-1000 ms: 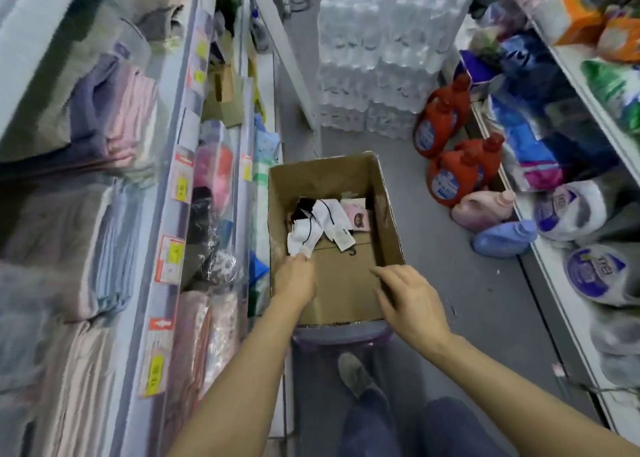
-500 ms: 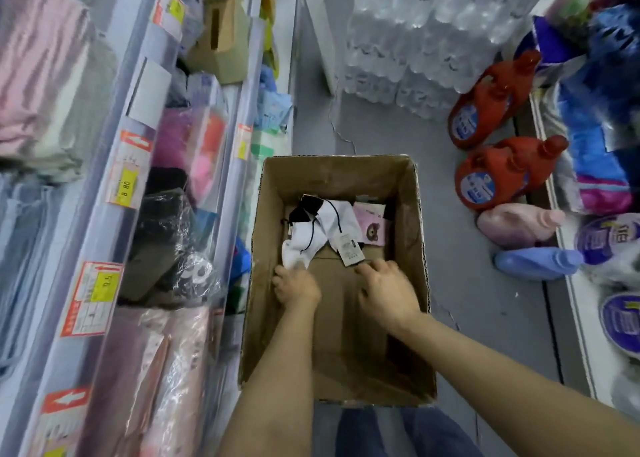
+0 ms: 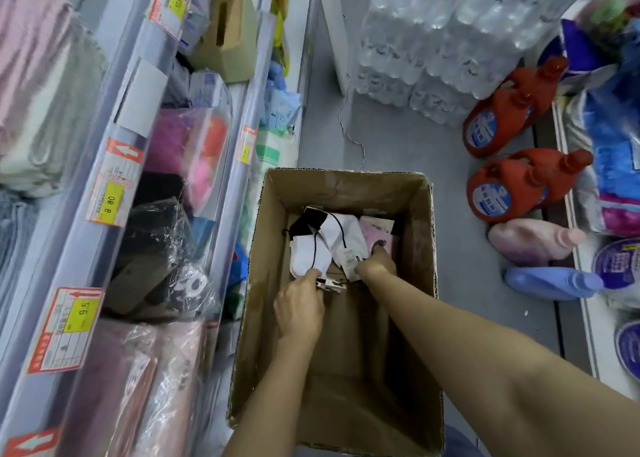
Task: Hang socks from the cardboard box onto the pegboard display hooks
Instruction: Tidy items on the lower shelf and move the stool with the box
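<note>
Both my arms were down inside the open brown cardboard box on the grey floor, btwn the shelving on my left and the shelf w/ detergent on my right. The socks sat at the far end of the box bottom: a white pair of socks w/ black toe and thin black trim, and just beside it on the right a pale pink pair on a card. A white paper tag lay at the near edge of the white pair.

My left hand had fingers curled, pinching a small dark-and-white printed card or tag at the near edge of the white socks. My right hand was further in, knuckles up, fingers bent down onto the pink pair and the white tag; couldn't tell if it really gripped anything, fingertips were hidden.

On the floor right of the box: two red detergent jugs w/ blue labels, a pink bottle lying down, a blue bottle lying down. Shrink-wrapped packs of water bottles stood beyond. Left shelves held folded textiles and yellow price tags.
</note>
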A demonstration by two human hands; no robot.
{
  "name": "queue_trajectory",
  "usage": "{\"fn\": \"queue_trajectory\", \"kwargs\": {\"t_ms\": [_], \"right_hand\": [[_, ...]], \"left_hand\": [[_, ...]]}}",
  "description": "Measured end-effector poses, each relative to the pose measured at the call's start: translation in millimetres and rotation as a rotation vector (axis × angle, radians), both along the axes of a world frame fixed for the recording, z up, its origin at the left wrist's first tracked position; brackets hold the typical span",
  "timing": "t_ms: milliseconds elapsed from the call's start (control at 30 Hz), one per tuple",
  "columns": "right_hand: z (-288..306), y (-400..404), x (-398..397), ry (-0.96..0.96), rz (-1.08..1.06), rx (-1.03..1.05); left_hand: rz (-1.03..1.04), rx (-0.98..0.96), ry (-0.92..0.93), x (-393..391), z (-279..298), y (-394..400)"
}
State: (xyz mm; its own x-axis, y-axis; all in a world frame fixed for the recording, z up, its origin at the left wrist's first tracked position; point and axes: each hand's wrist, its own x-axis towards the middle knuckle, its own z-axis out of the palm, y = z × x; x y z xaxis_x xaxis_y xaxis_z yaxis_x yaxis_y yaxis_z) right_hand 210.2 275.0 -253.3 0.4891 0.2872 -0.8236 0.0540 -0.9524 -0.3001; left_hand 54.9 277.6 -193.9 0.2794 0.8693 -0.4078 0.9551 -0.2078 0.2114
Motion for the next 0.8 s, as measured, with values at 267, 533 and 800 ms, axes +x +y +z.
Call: {"fn": "queue_trajectory", "kwargs": {"t_ms": [267, 533, 800], "right_hand": [[-43, 11, -16, -0.092, -0.094, -0.024], [17, 5, 3, -0.212, -0.015, 0.398], [75, 9, 0, 0.329, -0.428, 0.581]], "left_hand": [[-0.316, 0.065, -0.102, -11, -25, 7], [-0.516, -0.240, -0.144, 4, -39, 4], [0.208, -0.492, -0.697, -14, -9, 10]]}}
